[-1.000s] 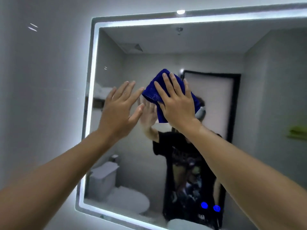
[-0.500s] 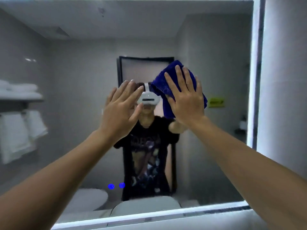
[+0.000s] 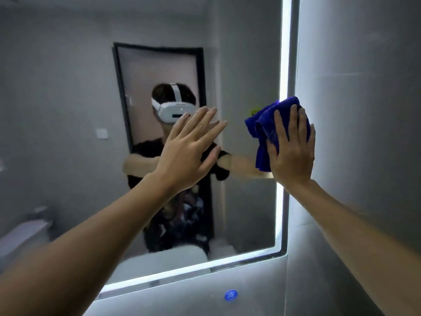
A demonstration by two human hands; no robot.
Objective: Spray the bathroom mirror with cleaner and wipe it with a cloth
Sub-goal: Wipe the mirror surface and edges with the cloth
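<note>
1. Since half a second ago, the right hand (image 3: 292,153) and the blue cloth (image 3: 268,131) have travelled across the glass to the mirror's right edge, where they now overlap the lit strip (image 3: 283,65); earlier they sat near the middle, over the reflected doorway.
2. That right hand lies flat with straight fingers spread over the cloth, pressing it against the mirror (image 3: 68,110). Bunched folds of cloth stick out above the fingertips and hang down to the left of the thumb.
3. By contrast, the left hand (image 3: 189,153) holds nothing. Its fingers are straight and close together, angled up to the right, with the palm toward the glass near the mirror's centre. Whether it touches the surface I cannot tell, though its reflection meets it closely at the fingertips.
4. Both bare forearms reach up from the bottom corners of the view.
5. Reflected in the mirror are a person in a dark printed shirt wearing a white headset (image 3: 173,110), a dark-framed door (image 3: 159,65) behind them, and a wall switch (image 3: 101,133) to the left.
6. Below the mirror's glowing lower border sits a small round blue mark (image 3: 230,295) on the grey wall (image 3: 364,87).
7. No spray bottle shows in the view.
</note>
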